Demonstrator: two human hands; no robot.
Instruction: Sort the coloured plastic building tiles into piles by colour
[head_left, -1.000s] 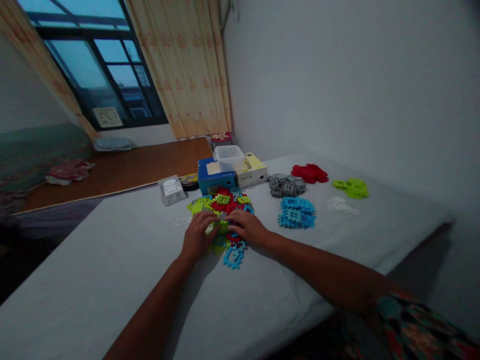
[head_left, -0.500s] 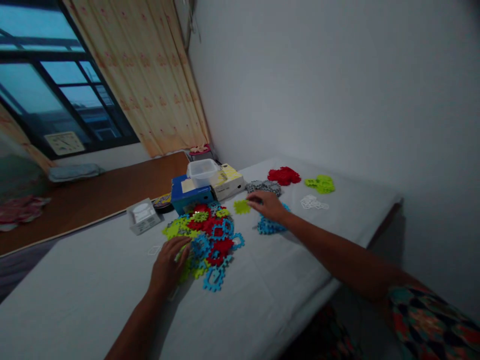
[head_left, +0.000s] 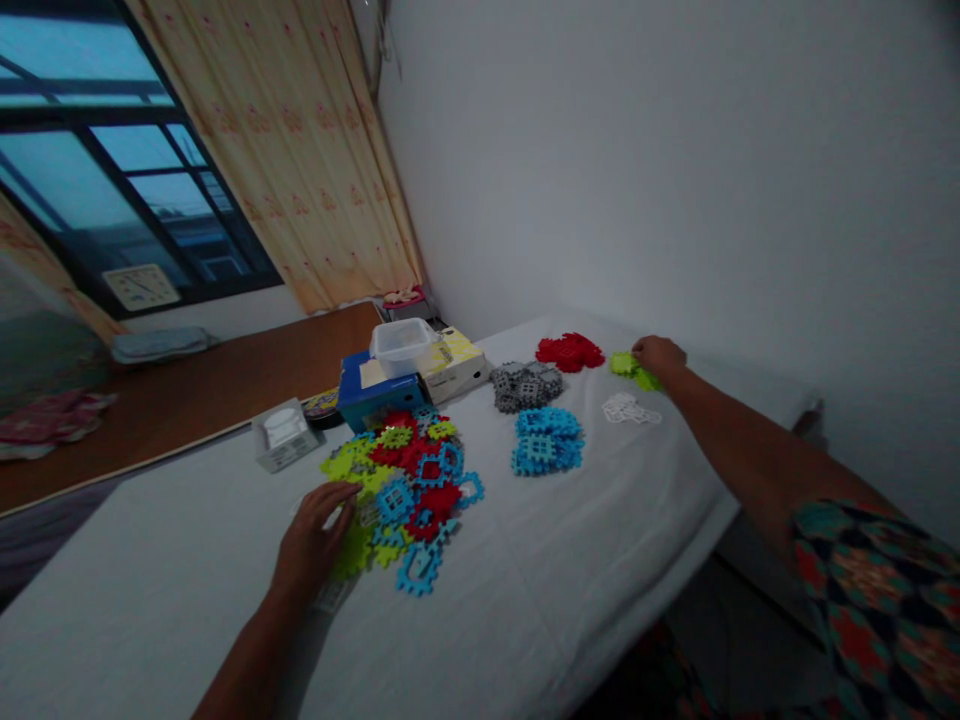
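My left hand (head_left: 313,530) rests at the near left edge of a mixed heap of toothed plastic building pieces (head_left: 416,490) in red, blue and lime green. Its fingers are bent, with the thumb apart, and nothing shows between them. Far to the right, my right hand (head_left: 661,355) reaches over a small lime-green pile (head_left: 626,365) of such pieces. The fingertips are closed on a lime-green piece there, partly covered by the hand. Around it lie sorted piles: red pieces (head_left: 570,352), grey pieces (head_left: 526,386), blue pieces (head_left: 547,440) and white outline pieces (head_left: 630,408).
Behind the heap stand a blue box (head_left: 379,392), a yellow-and-white box (head_left: 456,365) and a clear plastic tub (head_left: 403,345) on top. A grey-white container (head_left: 285,435) sits to their left, beside a dark round tin (head_left: 322,407). A wall borders the white-covered table (head_left: 510,600).
My right hand has carried a lime-green piece from beside the grey pile rightward to the lime-green pile. My left hand has shifted slightly left and down at the heap.
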